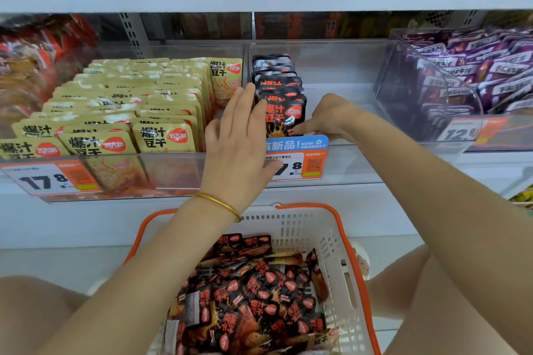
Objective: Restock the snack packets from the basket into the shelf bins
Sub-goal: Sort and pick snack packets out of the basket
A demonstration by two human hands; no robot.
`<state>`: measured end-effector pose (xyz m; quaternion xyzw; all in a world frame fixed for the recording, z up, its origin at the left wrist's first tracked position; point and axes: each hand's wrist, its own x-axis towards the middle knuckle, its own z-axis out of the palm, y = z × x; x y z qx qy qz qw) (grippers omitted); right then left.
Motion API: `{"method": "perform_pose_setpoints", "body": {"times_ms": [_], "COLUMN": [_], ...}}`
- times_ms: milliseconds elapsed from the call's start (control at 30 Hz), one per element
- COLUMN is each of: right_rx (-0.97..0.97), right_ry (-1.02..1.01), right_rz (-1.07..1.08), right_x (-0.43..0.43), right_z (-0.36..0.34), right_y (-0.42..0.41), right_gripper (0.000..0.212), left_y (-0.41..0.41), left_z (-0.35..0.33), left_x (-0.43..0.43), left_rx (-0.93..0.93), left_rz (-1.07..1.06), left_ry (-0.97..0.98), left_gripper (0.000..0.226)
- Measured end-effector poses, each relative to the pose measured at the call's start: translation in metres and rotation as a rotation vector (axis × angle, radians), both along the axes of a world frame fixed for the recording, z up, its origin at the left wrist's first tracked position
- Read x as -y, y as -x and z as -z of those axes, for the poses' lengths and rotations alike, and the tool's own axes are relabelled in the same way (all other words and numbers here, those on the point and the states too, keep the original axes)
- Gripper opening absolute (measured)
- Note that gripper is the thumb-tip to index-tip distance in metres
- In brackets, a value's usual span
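One shelf bin [340,72]: left hand [239,135] flat against black packets [281,112], right hand [328,117] pinching one.

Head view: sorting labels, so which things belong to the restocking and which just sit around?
Job: black packets, clear bin, basket, left hand, right hand.
Bystanders: beige packets, purple packets, price tag.
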<state>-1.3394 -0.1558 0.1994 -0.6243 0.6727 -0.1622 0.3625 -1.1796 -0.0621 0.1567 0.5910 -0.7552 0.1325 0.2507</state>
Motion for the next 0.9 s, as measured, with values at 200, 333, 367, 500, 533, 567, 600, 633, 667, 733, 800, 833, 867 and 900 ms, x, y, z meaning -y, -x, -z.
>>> {"method": "perform_pose_setpoints", "body": {"times_ms": [200,333,367,500,533,567,600,633,667,733,800,833,867,900], "right_rx": [-0.001,0.245,0.301,0.098,0.023,-0.056,-0.145,-0.224,-0.278,-0.288,-0.280,-0.292,-0.308,-0.323], "right_ry": [0.481,0.490,0.413,0.095,-0.003,-0.091,-0.163,-0.222,-0.279,-0.401,-0.488,-0.530,-0.577,-0.633], "right_rz": [0.079,-0.049,-0.100,-0.323,-0.373,-0.424,-0.476,-0.524,-0.560,-0.600,-0.653,-0.698,-0.746,-0.777], "right_x": [-0.046,-0.116,-0.130,-0.148,-0.143,-0.135,-0.126,-0.118,-0.112,-0.109,-0.118,-0.124,-0.131,-0.137], "right_z": [-0.028,-0.028,-0.019,0.056,0.080,0.106,0.133,0.158,0.184,0.232,0.272,0.289,0.302,0.313], "right_y": [0.025,0.032,0.030,0.013,0.007,0.000,-0.006,-0.012,-0.015,-0.016,-0.014,-0.014,-0.014,-0.016], "right_gripper": [0.034,0.032,0.030,0.016,0.014,0.013,0.011,0.008,0.005,0.006,0.017,0.021,0.026,0.031], "left_y": [-0.002,-0.002,-0.003,-0.019,-0.022,-0.025,-0.026,-0.027,-0.027,-0.030,-0.034,-0.037,-0.038,-0.038], "left_z": [0.007,0.027,0.037,0.100,0.116,0.129,0.139,0.145,0.150,0.157,0.165,0.169,0.172,0.175], "left_x": [-0.022,-0.053,-0.060,-0.081,-0.082,-0.082,-0.081,-0.079,-0.077,-0.072,-0.069,-0.068,-0.066,-0.064], "left_rx": [-0.102,-0.173,-0.157,-0.058,-0.032,-0.010,0.001,0.001,-0.008,-0.021,-0.022,-0.028,-0.037,-0.049], "left_rz": [0.178,0.281,0.294,0.303,0.294,0.280,0.260,0.233,0.206,0.172,0.164,0.165,0.163,0.159], "left_ry": [0.184,0.203,0.181,-0.031,-0.107,-0.185,-0.262,-0.337,-0.403,-0.510,-0.578,-0.600,-0.616,-0.627], "left_gripper": [0.058,0.039,0.034,0.022,0.022,0.022,0.023,0.022,0.021,0.022,0.022,0.022,0.022,0.022]}}
